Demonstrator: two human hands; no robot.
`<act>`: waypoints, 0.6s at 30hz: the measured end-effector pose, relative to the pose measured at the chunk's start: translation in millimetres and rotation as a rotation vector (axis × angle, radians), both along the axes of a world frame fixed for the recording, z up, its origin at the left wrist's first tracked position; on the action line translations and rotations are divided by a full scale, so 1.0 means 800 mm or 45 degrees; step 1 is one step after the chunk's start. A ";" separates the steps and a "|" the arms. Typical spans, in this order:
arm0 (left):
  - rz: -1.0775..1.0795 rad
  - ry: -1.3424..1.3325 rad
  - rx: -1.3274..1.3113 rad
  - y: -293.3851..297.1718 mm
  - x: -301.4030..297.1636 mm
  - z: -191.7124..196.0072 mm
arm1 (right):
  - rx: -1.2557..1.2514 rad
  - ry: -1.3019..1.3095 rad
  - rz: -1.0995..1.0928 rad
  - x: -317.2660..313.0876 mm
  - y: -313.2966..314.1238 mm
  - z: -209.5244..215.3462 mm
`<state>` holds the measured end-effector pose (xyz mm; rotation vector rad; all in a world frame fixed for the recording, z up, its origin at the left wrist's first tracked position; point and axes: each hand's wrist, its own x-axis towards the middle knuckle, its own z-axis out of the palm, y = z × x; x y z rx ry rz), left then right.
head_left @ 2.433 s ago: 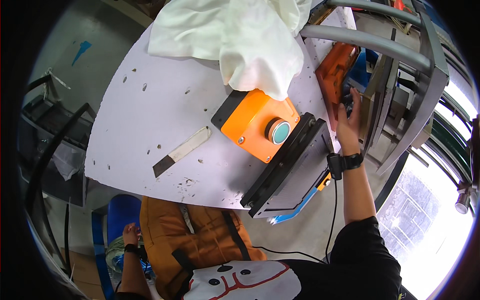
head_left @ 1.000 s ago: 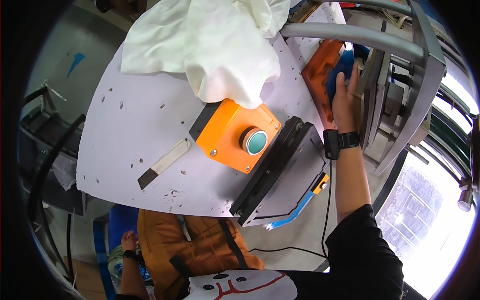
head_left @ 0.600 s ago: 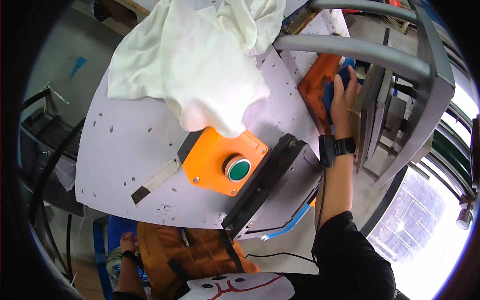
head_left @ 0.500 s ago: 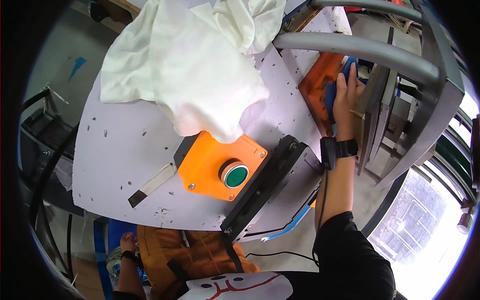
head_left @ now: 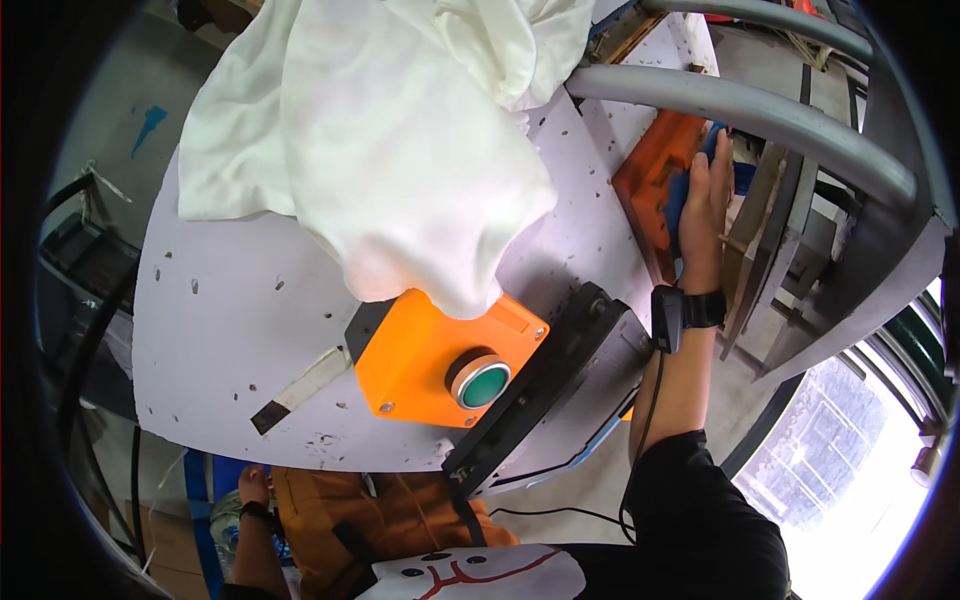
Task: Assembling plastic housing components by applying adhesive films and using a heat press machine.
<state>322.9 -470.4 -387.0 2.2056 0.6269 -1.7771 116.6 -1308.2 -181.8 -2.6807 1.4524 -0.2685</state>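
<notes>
In the head view, the right hand has its fingers nearly straight, beside a blue piece at the inner side of an orange-red block by the bench's right edge; contact is unclear. The left hand hangs low, below the bench edge, fingers seemingly curled; whether it grips anything I cannot tell. A white cloth overlaps the orange push-button box.

On the white worktop are counted one orange box, one round green button, one white cloth, one flat pale strip; by its right edge, one orange-red block.
</notes>
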 end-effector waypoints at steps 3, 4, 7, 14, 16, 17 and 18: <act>-0.013 0.002 -0.007 -0.004 0.001 0.001 | 0.047 -0.080 -0.144 0.005 0.011 0.002; -0.013 -0.010 -0.034 -0.003 0.003 0.002 | 0.176 -0.213 -0.310 0.005 0.016 0.003; -0.017 -0.006 -0.066 -0.014 0.004 0.004 | -0.001 0.053 -0.443 -0.002 0.031 0.012; -0.115 0.008 -0.043 -0.017 0.006 -0.001 | -0.002 0.125 -0.298 -0.035 0.024 0.016; -0.114 0.030 -0.065 -0.002 0.010 -0.009 | 0.075 0.132 -0.343 -0.031 0.028 0.020; -0.111 0.046 -0.084 0.004 0.011 -0.011 | 0.156 0.134 -0.385 -0.028 0.033 0.021; -0.115 0.040 -0.087 0.009 0.010 -0.014 | 0.154 0.126 -0.388 -0.026 0.036 0.021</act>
